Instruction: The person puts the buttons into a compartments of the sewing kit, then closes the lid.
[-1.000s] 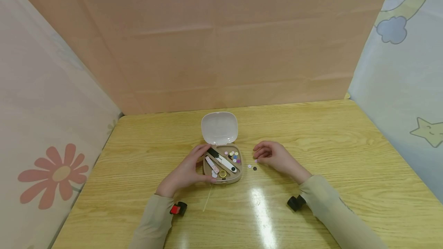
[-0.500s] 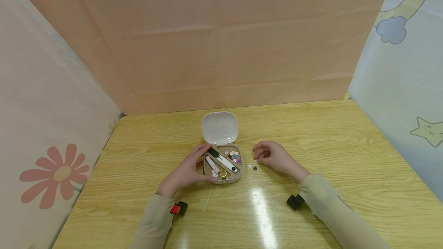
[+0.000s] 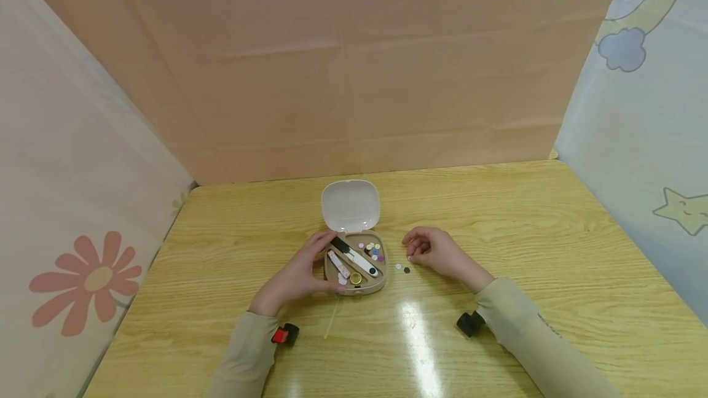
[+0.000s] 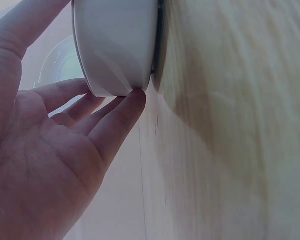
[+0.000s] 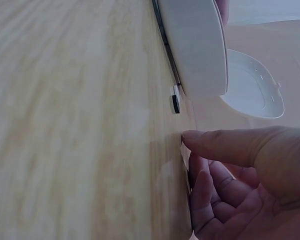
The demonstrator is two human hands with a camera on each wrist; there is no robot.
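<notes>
An open sewing kit box [image 3: 358, 290] stands on the table with its white lid [image 3: 351, 204] tipped back. My left hand [image 3: 295, 272] grips its left side, thumb at the front corner and fingers at the back corner. Inside lie a white tool with a black end [image 3: 362, 261], a pink-and-white strip [image 3: 338, 264], a gold ring [image 3: 356, 278] and several colourful buttons [image 3: 375, 252]. Right of the box, my right hand [image 3: 439, 255] rests low, thumb and curled fingers pinching a small pale button [image 3: 409, 258], mostly hidden by the fingertips.
A white button [image 3: 397, 266] and a dark button [image 3: 407, 270] lie between the box and my right hand. A thin pale strand [image 3: 330, 318] lies in front of the box. An upright peach sheet [image 3: 343, 78] borders the table's back, patterned sheets its sides.
My left hand keeps its grip on the box. The right thumb and fingers have shifted only slightly at the small button, which shows a little differently at the thumb tip.
</notes>
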